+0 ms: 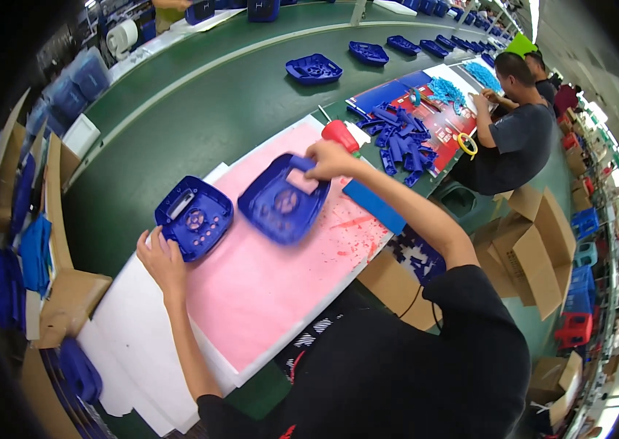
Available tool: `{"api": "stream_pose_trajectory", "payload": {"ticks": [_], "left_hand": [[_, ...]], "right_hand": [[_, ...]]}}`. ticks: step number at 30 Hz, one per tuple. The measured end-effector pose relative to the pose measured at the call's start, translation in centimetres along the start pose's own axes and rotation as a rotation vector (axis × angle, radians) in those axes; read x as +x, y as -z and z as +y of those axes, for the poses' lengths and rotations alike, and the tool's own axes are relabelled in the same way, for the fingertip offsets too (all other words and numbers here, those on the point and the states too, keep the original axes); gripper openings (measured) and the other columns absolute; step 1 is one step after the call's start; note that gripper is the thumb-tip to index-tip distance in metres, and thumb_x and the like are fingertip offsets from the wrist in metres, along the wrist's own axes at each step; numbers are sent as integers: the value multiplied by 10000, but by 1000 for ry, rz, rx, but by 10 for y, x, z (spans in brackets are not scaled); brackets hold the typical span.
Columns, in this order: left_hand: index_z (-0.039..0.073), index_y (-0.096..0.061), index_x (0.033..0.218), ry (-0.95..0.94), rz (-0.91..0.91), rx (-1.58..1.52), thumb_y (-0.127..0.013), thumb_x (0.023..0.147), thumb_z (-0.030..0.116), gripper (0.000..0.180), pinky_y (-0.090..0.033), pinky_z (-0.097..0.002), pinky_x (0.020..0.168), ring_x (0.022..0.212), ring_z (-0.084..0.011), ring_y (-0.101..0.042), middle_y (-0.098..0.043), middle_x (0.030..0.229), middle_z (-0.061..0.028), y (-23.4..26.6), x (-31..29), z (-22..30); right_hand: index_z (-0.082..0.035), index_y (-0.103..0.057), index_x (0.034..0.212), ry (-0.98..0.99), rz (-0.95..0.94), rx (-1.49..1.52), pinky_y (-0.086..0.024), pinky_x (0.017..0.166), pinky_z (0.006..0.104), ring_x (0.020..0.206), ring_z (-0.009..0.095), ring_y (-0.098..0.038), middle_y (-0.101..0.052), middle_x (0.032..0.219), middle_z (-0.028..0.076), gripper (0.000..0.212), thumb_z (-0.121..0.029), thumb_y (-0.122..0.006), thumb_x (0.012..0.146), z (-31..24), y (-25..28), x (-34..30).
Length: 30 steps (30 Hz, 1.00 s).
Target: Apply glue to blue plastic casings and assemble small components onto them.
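Two blue plastic housings are in front of me. My right hand [330, 159] grips the upper right corner of one blue housing [278, 208], beside its rectangular opening. This housing is slightly blurred and held over the pink sheet [251, 300]. The other blue housing [203, 227], with a round grille and several small holes, lies to the left at the sheet's edge. My left hand [163, 260] is at its near left rim, fingers stretched and apart, the tips touching the edge.
A red cup-like container [340, 134] stands beyond my right hand. Blue plastic parts [402, 139] are heaped farther right, near a seated co-worker [518, 121]. More housings [314, 69] sit on the green conveyor belt [199, 110]. Open cardboard boxes [532, 249] stand at right; cardboard [68, 307] is at left.
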<state>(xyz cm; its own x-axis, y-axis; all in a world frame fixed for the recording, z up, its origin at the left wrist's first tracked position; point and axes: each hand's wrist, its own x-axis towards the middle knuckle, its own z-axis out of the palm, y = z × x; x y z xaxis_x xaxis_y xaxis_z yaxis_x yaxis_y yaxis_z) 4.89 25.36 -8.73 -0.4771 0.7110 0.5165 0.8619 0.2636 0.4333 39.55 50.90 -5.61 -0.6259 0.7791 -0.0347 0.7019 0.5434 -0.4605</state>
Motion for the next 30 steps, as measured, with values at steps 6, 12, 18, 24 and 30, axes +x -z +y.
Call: {"api": "stream_pose_trajectory", "payload": {"ticks": [6, 12, 18, 24, 30], "left_hand": [[54, -417, 1443, 47, -377, -79, -654, 826, 225, 683, -198, -494, 1169, 1454, -340, -233, -296, 1555, -183, -32, 1, -85], [47, -25, 1551, 88, -599, 77, -715, 614, 233, 1179, -85, -535, 1188, 1481, -366, -133, -110, 1603, -208, 4, -6, -48], [-5, -75, 1528, -195, -689, -14, -732, 611, 267, 1161, -121, -537, 1173, 1436, -413, -208, -230, 1527, -285, 15, -26, 17], [40, -470, 1364, -61, -564, -325, -641, 712, 182, 689, -374, -444, 941, 1060, -297, -546, -579, 1141, -154, -21, -28, 53], [14, -591, 1105, -284, -274, -539, -587, 684, 155, 444, -456, -422, 849, 922, -334, -582, -612, 965, -153, -35, -45, 53]], "right_hand": [[115, -583, 1154, -492, 103, 1216, -591, 736, 409, 850, 277, -683, -643, 1031, 228, 566, -268, -775, 784, 9, -20, 64], [51, -634, 1131, -87, 135, 356, -563, 806, 420, 1023, 355, -648, -639, 1115, 267, 567, -401, -718, 798, -29, 2, 39], [-36, -710, 1011, -441, 310, -551, -554, 824, 453, 958, 328, -686, -709, 1041, 158, 551, -461, -748, 663, 22, 27, 23], [-40, -735, 990, -495, -57, -421, -560, 775, 405, 917, 313, -705, -720, 1012, 178, 688, -592, -738, 580, 75, 44, 38], [26, -695, 819, -492, -142, -109, -509, 484, 310, 587, 213, -665, -672, 722, 124, 646, -592, -765, 643, 53, 75, 41]]}}
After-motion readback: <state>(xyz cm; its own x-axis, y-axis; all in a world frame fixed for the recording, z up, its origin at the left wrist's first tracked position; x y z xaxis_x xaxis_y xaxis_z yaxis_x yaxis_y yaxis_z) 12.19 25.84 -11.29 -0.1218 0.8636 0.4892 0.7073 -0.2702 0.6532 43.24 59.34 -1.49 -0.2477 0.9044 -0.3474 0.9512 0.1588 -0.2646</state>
